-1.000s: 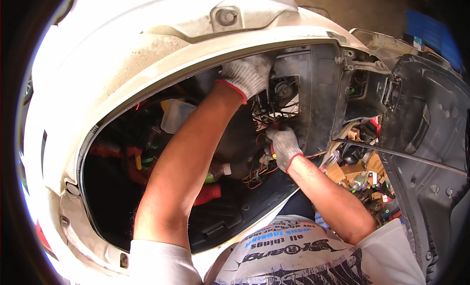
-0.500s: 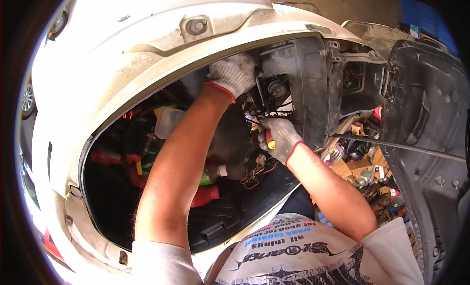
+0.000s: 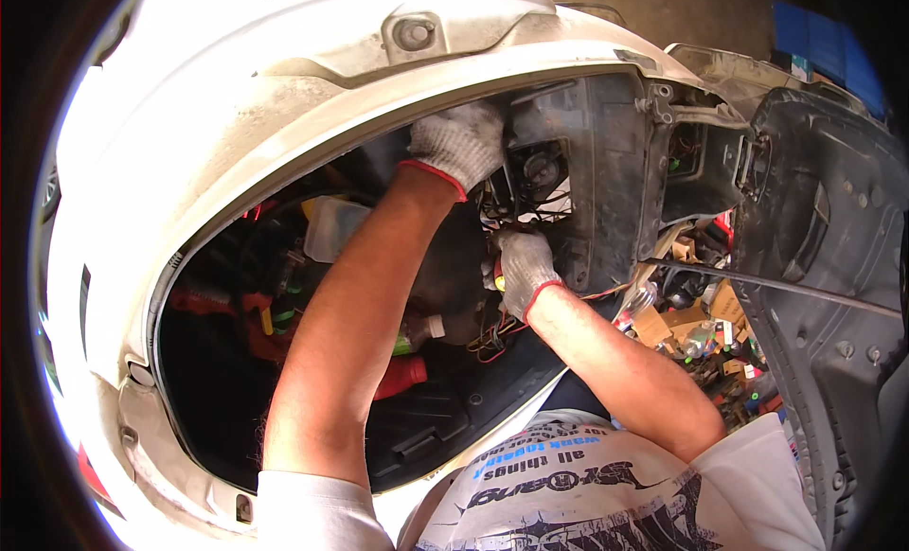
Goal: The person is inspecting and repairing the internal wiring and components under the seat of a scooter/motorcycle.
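Note:
My left hand [image 3: 457, 146], in a grey knit glove with red cuff, reaches into the dark compartment of a white vehicle [image 3: 189, 125], beside an opening with a round black component [image 3: 542, 172]; its fingertips are hidden. My right hand [image 3: 523, 267], gloved alike, is closed on a red-and-yellow handled tool [image 3: 499, 279] just below that opening; the tool's tip is hard to make out. Loose wires [image 3: 488, 338] lie below it.
Left in the compartment are a clear plastic container [image 3: 327, 231], a capped bottle [image 3: 421, 331] and a red container [image 3: 402, 376]. A black panel [image 3: 824, 343] with a long bar stands right, cluttered boxes and bottles [image 3: 696, 328] between. A blue object [image 3: 824, 44] is beyond.
My right hand has shifted slightly and turned: the tool's handle showed more half a second ago. My left hand stays in the same place. The view has moved slightly.

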Motion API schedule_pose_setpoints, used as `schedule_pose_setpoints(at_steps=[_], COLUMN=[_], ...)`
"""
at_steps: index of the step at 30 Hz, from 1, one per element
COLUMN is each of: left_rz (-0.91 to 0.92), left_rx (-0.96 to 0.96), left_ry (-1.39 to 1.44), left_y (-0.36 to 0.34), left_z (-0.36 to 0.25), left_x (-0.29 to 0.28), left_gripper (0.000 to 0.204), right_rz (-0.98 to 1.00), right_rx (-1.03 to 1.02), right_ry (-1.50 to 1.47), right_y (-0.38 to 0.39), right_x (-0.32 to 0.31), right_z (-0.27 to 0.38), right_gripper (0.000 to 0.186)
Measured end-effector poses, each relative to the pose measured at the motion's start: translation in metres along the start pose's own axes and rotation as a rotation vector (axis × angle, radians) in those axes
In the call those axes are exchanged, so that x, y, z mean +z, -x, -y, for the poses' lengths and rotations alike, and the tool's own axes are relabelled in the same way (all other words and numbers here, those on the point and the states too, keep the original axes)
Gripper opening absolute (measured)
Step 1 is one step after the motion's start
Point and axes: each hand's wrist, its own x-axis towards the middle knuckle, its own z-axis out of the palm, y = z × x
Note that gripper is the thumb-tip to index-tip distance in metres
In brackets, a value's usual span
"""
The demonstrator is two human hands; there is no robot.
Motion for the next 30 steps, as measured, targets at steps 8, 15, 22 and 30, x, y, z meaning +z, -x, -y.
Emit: schedule_pose_setpoints(at_steps=[8, 15, 22, 30], left_rz=[-0.055, -0.047, 0.098, 0.061], left_rx=[-0.004, 0.014, -0.022, -0.035], left_ry=[0.183, 0.092, 0.100, 0.192], left_y=[0.005, 0.005, -0.008, -0.010], left_z=[0.003, -0.002, -0.007, -0.010], left_x=[-0.001, -0.005, -0.007, -0.018], left_gripper=[0.040, 0.045, 0.050, 0.055], right_rz=[0.012, 0.004, 0.162, 0.380], right_rx=[-0.059, -0.061, -0.195, -0.138], right_ry=[0.067, 0.103, 0.240, 0.317], right_y=[-0.004, 0.007, -0.017, -0.018], right_x=[-0.003, -0.016, -0.058, -0.107], right_z=[-0.005, 0.000, -0.012, 0.025], right_gripper=[0.007, 0.004, 0.016, 0.018])
